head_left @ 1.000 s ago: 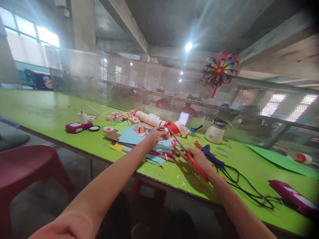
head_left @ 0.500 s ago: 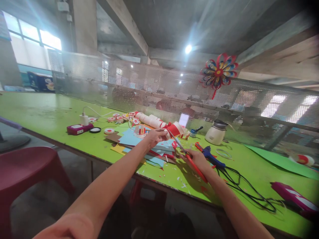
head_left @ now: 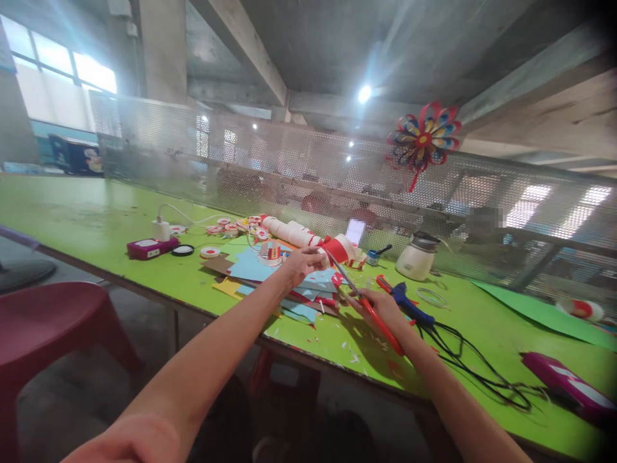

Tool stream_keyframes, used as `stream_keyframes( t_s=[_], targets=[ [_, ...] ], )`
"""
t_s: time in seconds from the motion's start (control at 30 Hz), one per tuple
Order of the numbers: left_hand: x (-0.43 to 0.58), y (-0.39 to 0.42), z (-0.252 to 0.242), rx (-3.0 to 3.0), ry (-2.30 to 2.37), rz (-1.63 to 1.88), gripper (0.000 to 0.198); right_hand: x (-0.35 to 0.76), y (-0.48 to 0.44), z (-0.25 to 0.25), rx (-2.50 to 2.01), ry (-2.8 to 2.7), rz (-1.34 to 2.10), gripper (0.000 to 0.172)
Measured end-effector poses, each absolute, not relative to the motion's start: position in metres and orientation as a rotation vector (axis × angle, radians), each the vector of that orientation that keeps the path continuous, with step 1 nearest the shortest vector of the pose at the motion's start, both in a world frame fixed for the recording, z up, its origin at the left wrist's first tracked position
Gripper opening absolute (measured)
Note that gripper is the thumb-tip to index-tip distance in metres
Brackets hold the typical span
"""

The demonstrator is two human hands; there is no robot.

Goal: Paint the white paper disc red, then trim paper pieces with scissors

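My left hand (head_left: 304, 262) is closed around a red and white paper cup (head_left: 339, 249), held tilted above a pile of coloured paper. In my right hand (head_left: 380, 310) is a pair of scissors (head_left: 383, 326) with red handles, its blades pointing up and left to the cup's edge. Whether the blades touch the cup I cannot make out. Beneath my left hand lie light blue sheets (head_left: 250, 267) with red, brown and yellow ones. A cut cup piece (head_left: 270, 253) stands on the sheets. Small paper scraps (head_left: 354, 355) are scattered in front of my right hand.
Right of my hands lies a blue glue gun (head_left: 412, 305) with a black cord. Behind are a white kettle (head_left: 417, 257), a stack of cups (head_left: 292, 233) and a phone (head_left: 356, 232). Purple power strips (head_left: 152, 247) lie at both sides. A mesh screen (head_left: 299, 173) borders the table (head_left: 96, 218).
Both hands keep almost the same pose, with the cup and the scissors still held. The view has shifted very slightly.
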State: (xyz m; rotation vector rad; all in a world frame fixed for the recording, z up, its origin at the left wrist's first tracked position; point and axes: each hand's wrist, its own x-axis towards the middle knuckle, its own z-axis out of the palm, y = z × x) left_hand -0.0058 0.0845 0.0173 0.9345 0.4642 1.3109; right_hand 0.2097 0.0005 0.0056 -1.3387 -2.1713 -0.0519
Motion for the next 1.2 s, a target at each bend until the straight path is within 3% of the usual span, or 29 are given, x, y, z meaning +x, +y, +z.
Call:
stream_keyframes(
  t_s=[0.3,0.6,0.93,1.2],
  targets=[
    [-0.0071,0.0841,0.0164,1.011,0.530,1.360,0.038,0.2132,0.0080,0.0012,-1.493,-2.179,0.006,0.046],
    [-0.0016,0.0803,0.0165,1.045,0.563,1.377,0.046,0.2127,0.0048,0.0027,-1.477,-2.173,-0.026,0.040],
    [-0.0057,0.0786,0.0192,1.007,0.518,1.298,0.031,0.2142,0.0033,0.0057,-1.417,-2.195,0.030,0.038],
    [-0.0045,0.0820,0.0179,0.999,0.507,1.344,0.038,0.2141,0.0062,0.0013,-1.463,-2.179,-0.074,0.036]
  ],
)
